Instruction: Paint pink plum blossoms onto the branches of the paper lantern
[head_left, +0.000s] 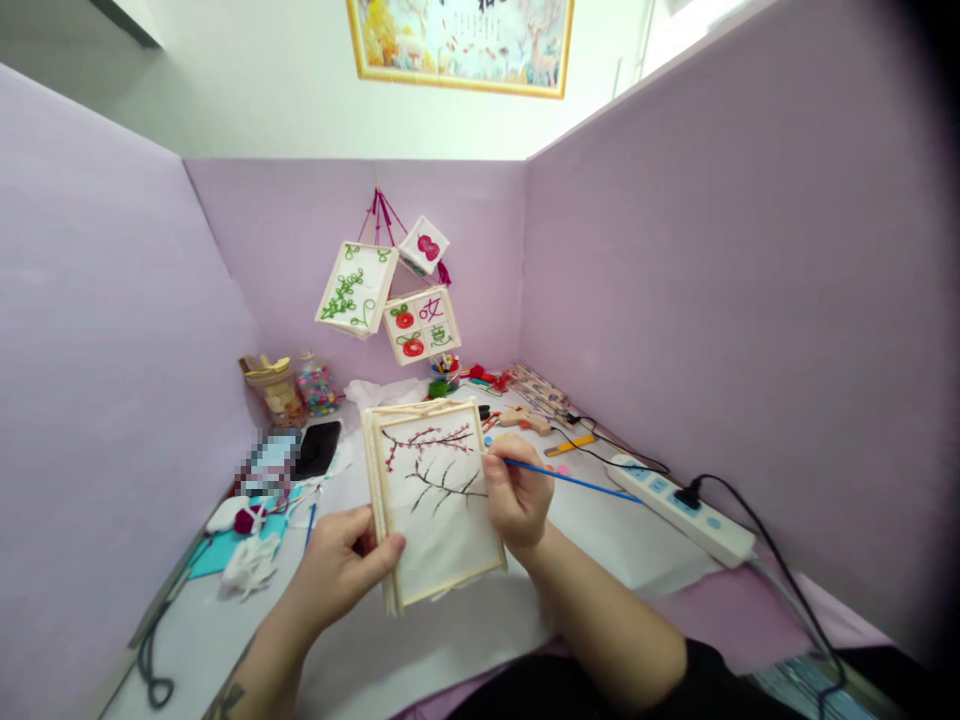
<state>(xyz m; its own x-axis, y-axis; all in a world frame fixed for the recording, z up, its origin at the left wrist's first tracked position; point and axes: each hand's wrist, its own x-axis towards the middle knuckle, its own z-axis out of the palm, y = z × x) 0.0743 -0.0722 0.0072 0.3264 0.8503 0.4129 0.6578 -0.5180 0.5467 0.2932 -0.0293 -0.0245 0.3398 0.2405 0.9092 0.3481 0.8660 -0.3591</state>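
Looks like matt wood along the pale rectangular stick-built frame [454, 588], matt paper or cloth across the painted white panel [442, 550]. Seems smooth plastic on the long white power strip [720, 532], glossy on the flat black phone [318, 449].

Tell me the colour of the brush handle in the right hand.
The brush handle is blue; head view shows it best.

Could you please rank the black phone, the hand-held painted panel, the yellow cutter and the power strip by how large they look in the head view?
Largest to smallest:
Painted panel
Power strip
Black phone
Yellow cutter
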